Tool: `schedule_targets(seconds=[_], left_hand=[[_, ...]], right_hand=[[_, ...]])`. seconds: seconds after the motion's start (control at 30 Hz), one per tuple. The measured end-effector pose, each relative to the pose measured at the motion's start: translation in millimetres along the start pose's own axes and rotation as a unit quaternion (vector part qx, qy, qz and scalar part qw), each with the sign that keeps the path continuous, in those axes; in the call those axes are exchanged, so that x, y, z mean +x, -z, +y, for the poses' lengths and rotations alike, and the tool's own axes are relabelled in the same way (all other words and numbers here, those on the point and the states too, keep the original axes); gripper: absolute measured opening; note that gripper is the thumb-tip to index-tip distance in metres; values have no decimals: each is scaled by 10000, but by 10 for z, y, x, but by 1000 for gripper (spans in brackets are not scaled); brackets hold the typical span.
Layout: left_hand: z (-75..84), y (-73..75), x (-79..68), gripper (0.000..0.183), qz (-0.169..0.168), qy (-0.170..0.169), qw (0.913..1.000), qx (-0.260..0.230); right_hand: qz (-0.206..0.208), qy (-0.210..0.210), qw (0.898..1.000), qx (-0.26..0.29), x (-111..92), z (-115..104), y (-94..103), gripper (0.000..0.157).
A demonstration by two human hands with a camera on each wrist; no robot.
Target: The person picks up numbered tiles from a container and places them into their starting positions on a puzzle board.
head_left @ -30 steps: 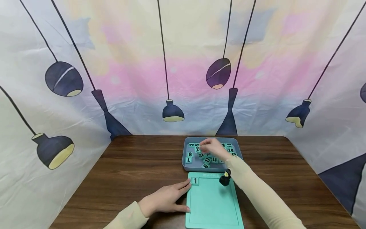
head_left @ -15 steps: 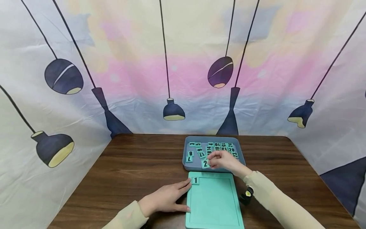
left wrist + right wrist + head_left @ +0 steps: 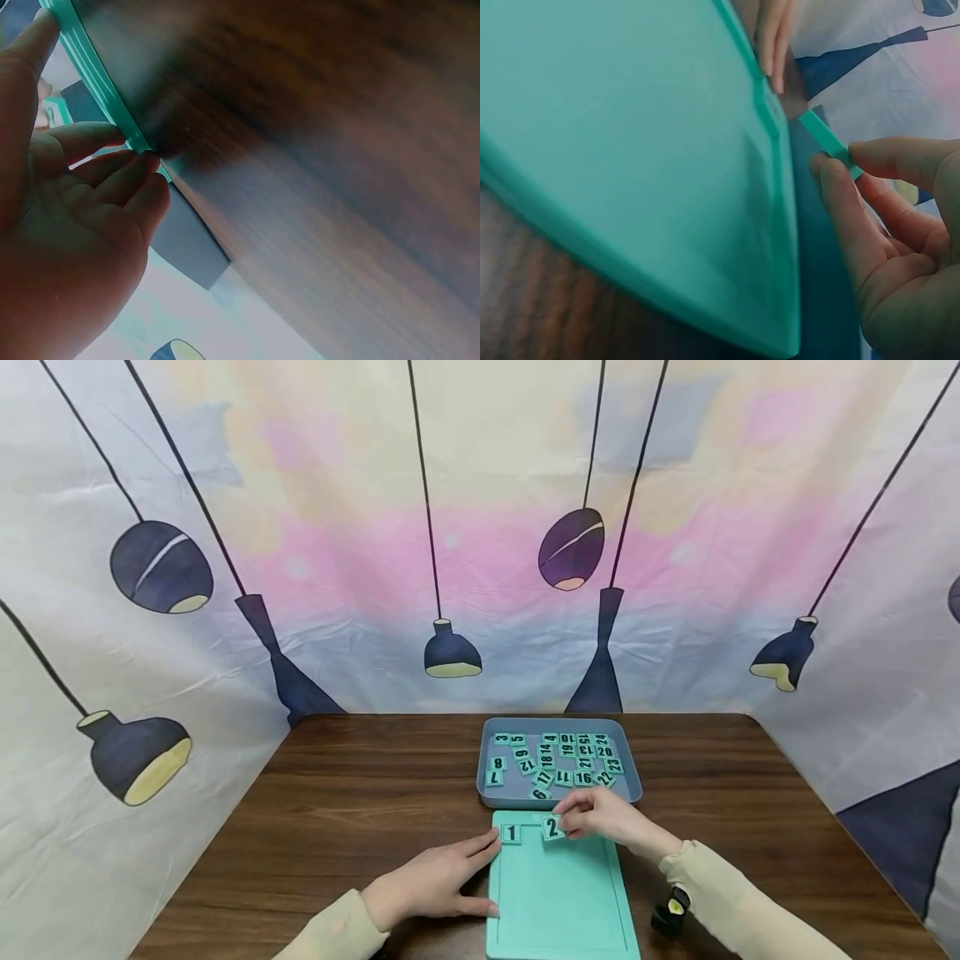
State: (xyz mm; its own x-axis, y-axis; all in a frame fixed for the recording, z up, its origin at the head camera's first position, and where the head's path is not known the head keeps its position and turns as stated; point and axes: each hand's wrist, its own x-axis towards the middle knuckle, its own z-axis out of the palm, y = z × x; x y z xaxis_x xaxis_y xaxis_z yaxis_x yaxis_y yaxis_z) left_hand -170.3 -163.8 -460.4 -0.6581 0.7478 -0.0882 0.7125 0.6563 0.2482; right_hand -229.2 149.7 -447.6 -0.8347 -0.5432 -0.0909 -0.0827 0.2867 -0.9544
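Note:
My right hand (image 3: pixel 611 818) pinches a green number tile marked 2 (image 3: pixel 551 828) between thumb and fingers, above the top part of the green puzzle board (image 3: pixel 558 902). In the right wrist view the tile (image 3: pixel 829 141) is seen edge-on, raised off the board. A tile marked 1 (image 3: pixel 512 834) lies in the board's top left corner. My left hand (image 3: pixel 438 881) rests against the board's left edge, its fingers and thumb spread and touching the rim. In the left wrist view, the fingertips (image 3: pixel 154 159) meet that green edge.
Just behind the board stands a grey-blue tray (image 3: pixel 517 802) holding several green number tiles, some upside down or turned. Both sit on a dark brown wooden table (image 3: pixel 360 793). A printed cloth (image 3: pixel 360 568) with lamp drawings hangs behind it.
My right hand has moved from over the tray toward me with the 2 tile, which is now above the board beside the 1 tile. The left hand has stayed put.

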Motion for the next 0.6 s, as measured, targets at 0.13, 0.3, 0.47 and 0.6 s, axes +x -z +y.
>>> schedule_targets(seconds=[0.13,0.3,0.47,0.6], left_hand=[[3,1,-3,85,-1,0,10000,-6],[16,27,-13,85,-48,21,10000,-75],[36,46,-15,86,-77,71,9999,-85],[36,51,-16,86,-78,77,9999,-100]], right_hand=[[15,-56,10000,-40,-15,90,5,27],[32,-92,9999,-67,-20,170,-22,23],[25,-220,9998,29,-21,191,-87,21],[145,-285,9994,104,-8,192,-141,21]])
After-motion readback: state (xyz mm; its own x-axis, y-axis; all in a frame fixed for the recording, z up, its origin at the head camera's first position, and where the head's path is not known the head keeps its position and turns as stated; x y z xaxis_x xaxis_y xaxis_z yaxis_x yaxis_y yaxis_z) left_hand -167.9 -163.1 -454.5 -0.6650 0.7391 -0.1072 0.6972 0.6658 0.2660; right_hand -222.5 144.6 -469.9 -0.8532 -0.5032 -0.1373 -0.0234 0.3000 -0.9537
